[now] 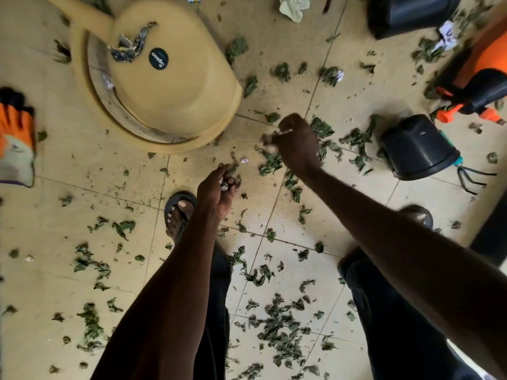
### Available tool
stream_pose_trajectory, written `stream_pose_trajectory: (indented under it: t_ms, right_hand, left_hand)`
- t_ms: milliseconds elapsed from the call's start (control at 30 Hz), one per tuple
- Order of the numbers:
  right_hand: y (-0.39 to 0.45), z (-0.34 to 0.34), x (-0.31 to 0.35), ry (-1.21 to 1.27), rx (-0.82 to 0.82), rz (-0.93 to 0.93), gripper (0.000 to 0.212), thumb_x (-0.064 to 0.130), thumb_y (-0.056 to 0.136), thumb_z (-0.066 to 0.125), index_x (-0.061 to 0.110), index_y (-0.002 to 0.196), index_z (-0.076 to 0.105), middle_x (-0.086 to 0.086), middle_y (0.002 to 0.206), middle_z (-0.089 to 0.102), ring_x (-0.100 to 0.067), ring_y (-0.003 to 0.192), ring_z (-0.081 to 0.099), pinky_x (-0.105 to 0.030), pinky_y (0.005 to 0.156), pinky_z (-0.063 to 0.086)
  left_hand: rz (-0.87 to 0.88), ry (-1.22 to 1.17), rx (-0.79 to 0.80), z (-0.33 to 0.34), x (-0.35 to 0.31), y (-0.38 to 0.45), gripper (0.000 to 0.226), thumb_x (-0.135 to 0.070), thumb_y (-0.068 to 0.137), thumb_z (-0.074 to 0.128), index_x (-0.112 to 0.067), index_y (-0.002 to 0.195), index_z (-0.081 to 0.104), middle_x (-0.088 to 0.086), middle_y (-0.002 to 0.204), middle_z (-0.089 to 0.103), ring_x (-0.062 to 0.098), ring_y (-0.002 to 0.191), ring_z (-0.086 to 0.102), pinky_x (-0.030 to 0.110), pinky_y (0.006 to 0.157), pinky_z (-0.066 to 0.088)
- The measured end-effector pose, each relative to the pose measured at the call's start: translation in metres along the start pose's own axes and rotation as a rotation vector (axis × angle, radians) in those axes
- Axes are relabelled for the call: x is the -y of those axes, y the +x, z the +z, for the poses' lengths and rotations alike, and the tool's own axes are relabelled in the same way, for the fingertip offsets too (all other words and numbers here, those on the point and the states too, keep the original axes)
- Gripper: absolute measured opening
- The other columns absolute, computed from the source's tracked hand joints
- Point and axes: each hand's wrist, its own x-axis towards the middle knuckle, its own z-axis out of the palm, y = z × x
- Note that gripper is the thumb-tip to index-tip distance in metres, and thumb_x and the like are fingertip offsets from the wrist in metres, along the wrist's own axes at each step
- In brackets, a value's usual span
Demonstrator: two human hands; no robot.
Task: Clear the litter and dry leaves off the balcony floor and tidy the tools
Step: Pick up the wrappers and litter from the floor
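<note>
Tiled floor [82,149], scattered leaves [282,333], both hands gripping litter

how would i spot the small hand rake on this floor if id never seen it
Start at the big yellow watering can upper left, then look across the tiled floor to the smaller black pot tipped on its side at right. The hand rake pokes out beside it: thin dark bent prongs on a teal neck, unlike the leaves around.
</note>
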Motion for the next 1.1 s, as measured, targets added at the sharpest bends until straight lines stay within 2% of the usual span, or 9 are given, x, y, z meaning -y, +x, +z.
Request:
stream_pose_trajectory:
  t_ms: [133, 200, 267, 367, 433, 567, 700, 800, 1100]
  right_hand:
    - [-0.07, 0.032, 0.026, 0.115, 0.13, -0.019, 0.004, 0.006, 0.078, 0.075, 0.007, 0.077, 0.072, 0.006, 0.075, 0.069, -0.003, 0.068, 0.065, -0.027, 0.068, 0.057]
    - [-0.092, 0.05, 0.031, 0.098, 0.112, -0.078, 0.014, -0.003, 0.074, 0.069, 0.01, 0.072, 0.074, 0.01, 0.071, 0.069, 0.002, 0.067, 0.062, -0.028, 0.075, 0.054]
    - [-0.103, 0.064, 0.032, -0.013, 0.165, -0.142, 0.018, 0.0, 0.074, 0.06, 0.01, 0.073, 0.074, 0.001, 0.077, 0.072, -0.014, 0.076, 0.063, -0.035, 0.071, 0.05]
    - [-0.09, 0.064, 0.026, 0.181, 0.442, 0.134, 0.017, -0.001, 0.082, 0.057, 0.002, 0.084, 0.074, -0.012, 0.084, 0.073, -0.023, 0.076, 0.067, -0.039, 0.071, 0.055]
    - [-0.075, 0.06, 0.019, 0.384, 0.365, 0.324, 0.015, -0.004, 0.088, 0.058, 0.003, 0.087, 0.072, -0.012, 0.086, 0.073, -0.024, 0.076, 0.07, -0.038, 0.077, 0.058]
    - [-0.047, 0.074, -0.008, -0.202, 0.073, -0.035, 0.011, -0.004, 0.084, 0.06, 0.002, 0.086, 0.069, -0.014, 0.092, 0.069, -0.028, 0.08, 0.065, -0.038, 0.071, 0.055]
    - [-0.029, 0.089, -0.024, -0.614, 0.274, -0.387, 0.042, -0.008, 0.088, 0.049, 0.002, 0.129, 0.055, -0.02, 0.126, 0.053, -0.037, 0.108, 0.056, -0.044, 0.086, 0.054]
    - [-0.019, 0.086, -0.027, -0.771, 0.419, -0.522, 0.047, -0.01, 0.088, 0.042, 0.0, 0.133, 0.05, -0.022, 0.136, 0.044, -0.039, 0.12, 0.047, -0.046, 0.096, 0.046]
    - [0.0, 0.012, -0.016, -0.105, -0.135, -0.118, 0.015, 0.003, 0.093, 0.04, 0.001, 0.1, 0.053, -0.013, 0.085, 0.062, -0.025, 0.067, 0.058, -0.029, 0.049, 0.04]
  left_hand:
    - [-0.039, 0.068, 0.112, -0.003, 0.0, -0.013, 0.038, -0.044, 0.093, 0.06, -0.006, 0.099, 0.062, 0.002, 0.066, 0.057, 0.014, 0.054, 0.052, 0.022, 0.049, 0.044]
    - [-0.066, 0.081, 0.162, 0.0, -0.001, -0.018, 0.053, -0.052, 0.085, 0.067, -0.004, 0.108, 0.062, 0.013, 0.098, 0.065, 0.026, 0.088, 0.068, 0.034, 0.078, 0.058]
    - [-0.059, 0.139, 0.164, 0.001, -0.002, -0.023, 0.052, -0.051, 0.075, 0.077, -0.009, 0.103, 0.066, 0.019, 0.118, 0.059, 0.034, 0.117, 0.06, 0.049, 0.103, 0.046]
    - [-0.017, 0.21, -0.044, -0.005, -0.006, -0.016, 0.031, -0.04, 0.085, 0.072, -0.011, 0.078, 0.065, 0.007, 0.073, 0.068, 0.02, 0.065, 0.067, 0.028, 0.063, 0.058]
    - [-0.017, 0.13, -0.075, -0.013, -0.016, -0.013, 0.034, -0.037, 0.093, 0.064, -0.013, 0.071, 0.054, 0.001, 0.048, 0.049, 0.011, 0.033, 0.039, 0.016, 0.035, 0.032]
    - [-0.09, 0.016, 0.059, -0.017, -0.03, -0.007, 0.043, -0.042, 0.096, 0.058, -0.017, 0.064, 0.046, -0.001, 0.041, 0.036, 0.011, 0.029, 0.027, 0.017, 0.031, 0.021]
    - [-0.133, -0.017, 0.113, -0.013, -0.037, -0.002, 0.048, -0.046, 0.096, 0.054, -0.018, 0.059, 0.043, -0.002, 0.044, 0.041, 0.009, 0.032, 0.035, 0.016, 0.03, 0.025]
    - [-0.198, -0.057, 0.159, -0.012, -0.038, 0.001, 0.043, -0.046, 0.096, 0.055, -0.019, 0.065, 0.044, 0.002, 0.05, 0.049, 0.008, 0.033, 0.04, 0.014, 0.029, 0.028]
    - [-0.276, -0.054, 0.378, 0.05, -0.017, -0.02, 0.041, -0.041, 0.1, 0.046, -0.015, 0.068, 0.051, -0.003, 0.048, 0.053, 0.005, 0.031, 0.045, 0.013, 0.03, 0.035]
